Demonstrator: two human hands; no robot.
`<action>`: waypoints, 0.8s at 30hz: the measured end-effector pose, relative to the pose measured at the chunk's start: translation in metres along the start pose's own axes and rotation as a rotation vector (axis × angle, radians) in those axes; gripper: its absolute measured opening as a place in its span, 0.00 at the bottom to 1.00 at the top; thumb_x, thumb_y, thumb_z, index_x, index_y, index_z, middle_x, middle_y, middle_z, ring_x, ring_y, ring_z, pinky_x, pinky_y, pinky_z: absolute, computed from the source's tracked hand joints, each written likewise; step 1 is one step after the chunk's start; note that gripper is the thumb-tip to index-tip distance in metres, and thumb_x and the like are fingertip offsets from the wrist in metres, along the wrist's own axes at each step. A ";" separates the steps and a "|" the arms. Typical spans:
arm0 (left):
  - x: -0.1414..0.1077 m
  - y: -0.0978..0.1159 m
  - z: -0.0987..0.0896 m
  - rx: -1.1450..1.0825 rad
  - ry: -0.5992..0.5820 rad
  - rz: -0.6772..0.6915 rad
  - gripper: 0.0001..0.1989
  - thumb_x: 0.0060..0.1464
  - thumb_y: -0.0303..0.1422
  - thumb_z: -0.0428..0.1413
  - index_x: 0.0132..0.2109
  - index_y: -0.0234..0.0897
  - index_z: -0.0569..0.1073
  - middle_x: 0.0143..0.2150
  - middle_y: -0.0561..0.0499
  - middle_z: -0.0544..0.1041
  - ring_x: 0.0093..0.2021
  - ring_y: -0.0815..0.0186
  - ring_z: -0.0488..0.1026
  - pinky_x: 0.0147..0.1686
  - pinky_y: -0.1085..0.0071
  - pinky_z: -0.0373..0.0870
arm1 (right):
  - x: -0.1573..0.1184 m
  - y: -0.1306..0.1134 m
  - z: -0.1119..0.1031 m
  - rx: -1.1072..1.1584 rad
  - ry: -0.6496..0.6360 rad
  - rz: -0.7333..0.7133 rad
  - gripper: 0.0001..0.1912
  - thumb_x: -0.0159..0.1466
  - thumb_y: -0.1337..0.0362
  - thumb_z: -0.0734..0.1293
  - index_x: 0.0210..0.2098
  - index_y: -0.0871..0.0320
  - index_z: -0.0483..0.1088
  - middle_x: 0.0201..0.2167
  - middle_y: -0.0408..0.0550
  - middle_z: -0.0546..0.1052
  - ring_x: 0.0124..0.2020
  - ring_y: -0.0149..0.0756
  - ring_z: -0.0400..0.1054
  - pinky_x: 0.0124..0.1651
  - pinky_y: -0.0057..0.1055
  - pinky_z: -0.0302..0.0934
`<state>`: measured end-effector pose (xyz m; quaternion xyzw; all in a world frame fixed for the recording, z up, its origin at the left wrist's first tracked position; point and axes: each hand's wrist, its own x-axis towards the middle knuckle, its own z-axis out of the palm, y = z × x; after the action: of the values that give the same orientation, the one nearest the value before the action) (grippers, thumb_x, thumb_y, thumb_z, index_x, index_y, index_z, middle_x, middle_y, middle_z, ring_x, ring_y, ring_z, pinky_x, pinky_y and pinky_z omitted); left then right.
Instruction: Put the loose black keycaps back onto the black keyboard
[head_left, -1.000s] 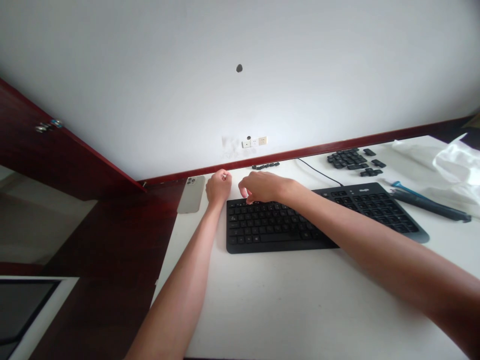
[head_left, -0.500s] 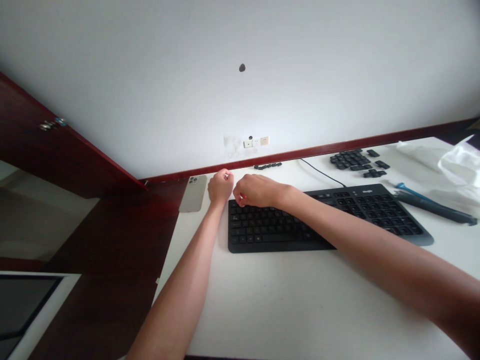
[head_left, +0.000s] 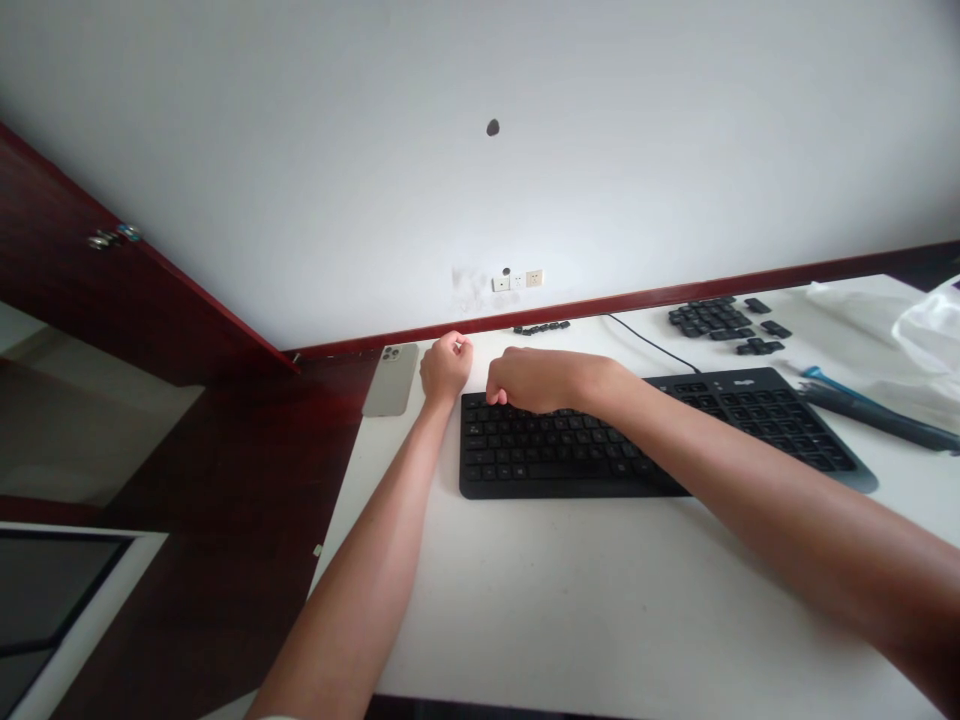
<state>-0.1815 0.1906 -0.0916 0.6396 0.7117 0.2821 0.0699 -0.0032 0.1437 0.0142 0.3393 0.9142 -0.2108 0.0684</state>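
My left hand (head_left: 446, 368) rests beside the top left corner of a black computer keyboard (head_left: 660, 440), its fingers bunched together with nothing visible in them. Just left of that hand lies a grey smartphone (head_left: 394, 380), face down with its camera lenses showing. My right hand (head_left: 536, 382) is curled over the upper left keys, fingertips down on them. Whatever lies under those fingers is hidden. Loose black keycaps lie beyond the keyboard, in a short row (head_left: 541, 327) and a larger cluster (head_left: 709, 320).
A black cable (head_left: 649, 345) runs from the keyboard toward the wall. At the right lie a crumpled clear plastic bag (head_left: 930, 330) and a dark tool with a blue piece (head_left: 874, 415). A dark red ledge (head_left: 600, 305) edges the white table, with a wall socket plate (head_left: 517, 281) above.
My right hand has shifted rightward along the top of the keyboard. The whole view has drifted slightly with my head. My left hand stays at the keyboard's corner.
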 end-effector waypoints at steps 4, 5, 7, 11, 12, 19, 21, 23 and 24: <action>0.000 0.000 0.001 -0.001 -0.002 -0.001 0.09 0.62 0.37 0.50 0.38 0.44 0.76 0.33 0.52 0.78 0.35 0.61 0.73 0.32 0.70 0.57 | -0.002 0.001 -0.001 -0.003 -0.033 0.009 0.20 0.65 0.74 0.62 0.49 0.58 0.80 0.46 0.55 0.82 0.43 0.43 0.76 0.41 0.31 0.64; 0.000 0.000 0.001 -0.002 0.001 -0.001 0.09 0.62 0.36 0.50 0.38 0.44 0.76 0.32 0.53 0.78 0.34 0.61 0.73 0.32 0.70 0.57 | -0.002 0.003 -0.002 -0.005 -0.046 0.013 0.20 0.64 0.74 0.62 0.50 0.57 0.80 0.47 0.55 0.82 0.43 0.43 0.77 0.41 0.32 0.64; 0.001 0.000 0.001 0.000 0.001 -0.003 0.09 0.62 0.36 0.51 0.37 0.44 0.75 0.32 0.53 0.78 0.34 0.61 0.73 0.32 0.70 0.57 | -0.002 0.006 -0.003 -0.002 -0.060 0.022 0.21 0.64 0.74 0.62 0.50 0.57 0.80 0.48 0.54 0.81 0.43 0.43 0.77 0.43 0.33 0.64; 0.001 0.001 0.001 -0.004 0.000 -0.001 0.09 0.62 0.36 0.50 0.37 0.44 0.75 0.32 0.53 0.78 0.34 0.61 0.73 0.32 0.70 0.56 | 0.000 0.012 -0.004 0.030 -0.063 0.015 0.21 0.63 0.74 0.63 0.52 0.56 0.79 0.52 0.54 0.80 0.47 0.44 0.76 0.47 0.34 0.65; 0.001 0.001 0.001 -0.007 0.003 -0.002 0.09 0.62 0.36 0.51 0.37 0.44 0.75 0.32 0.53 0.78 0.34 0.61 0.73 0.31 0.70 0.56 | 0.000 0.013 -0.003 0.033 -0.068 0.011 0.22 0.64 0.74 0.63 0.53 0.56 0.79 0.52 0.54 0.80 0.47 0.44 0.76 0.48 0.34 0.65; 0.001 0.001 0.001 -0.005 0.003 -0.006 0.09 0.62 0.36 0.50 0.37 0.44 0.75 0.32 0.52 0.78 0.35 0.60 0.73 0.33 0.69 0.58 | 0.000 0.008 -0.002 0.020 -0.086 0.043 0.23 0.63 0.73 0.63 0.53 0.52 0.79 0.51 0.51 0.81 0.46 0.43 0.76 0.47 0.34 0.66; 0.001 0.001 0.000 -0.014 0.005 -0.006 0.09 0.62 0.36 0.51 0.36 0.44 0.75 0.31 0.53 0.77 0.34 0.60 0.73 0.33 0.69 0.58 | -0.002 0.011 -0.007 0.044 -0.114 0.039 0.23 0.63 0.73 0.63 0.53 0.51 0.79 0.50 0.49 0.81 0.45 0.42 0.76 0.46 0.33 0.66; 0.002 0.002 0.001 -0.022 0.000 -0.022 0.09 0.61 0.36 0.51 0.35 0.44 0.75 0.31 0.53 0.77 0.33 0.60 0.73 0.33 0.69 0.58 | -0.003 0.020 -0.013 0.084 -0.127 0.005 0.22 0.63 0.71 0.63 0.52 0.51 0.79 0.49 0.48 0.82 0.45 0.42 0.76 0.44 0.33 0.66; 0.003 0.002 0.001 -0.025 -0.003 -0.035 0.09 0.61 0.36 0.52 0.35 0.44 0.75 0.31 0.53 0.77 0.33 0.60 0.73 0.33 0.69 0.58 | -0.003 0.028 -0.016 0.100 -0.118 -0.015 0.21 0.64 0.71 0.63 0.53 0.51 0.79 0.49 0.48 0.82 0.46 0.43 0.76 0.44 0.33 0.66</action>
<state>-0.1799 0.1935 -0.0903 0.6267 0.7189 0.2888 0.0840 0.0176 0.1676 0.0206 0.3226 0.8994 -0.2763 0.1038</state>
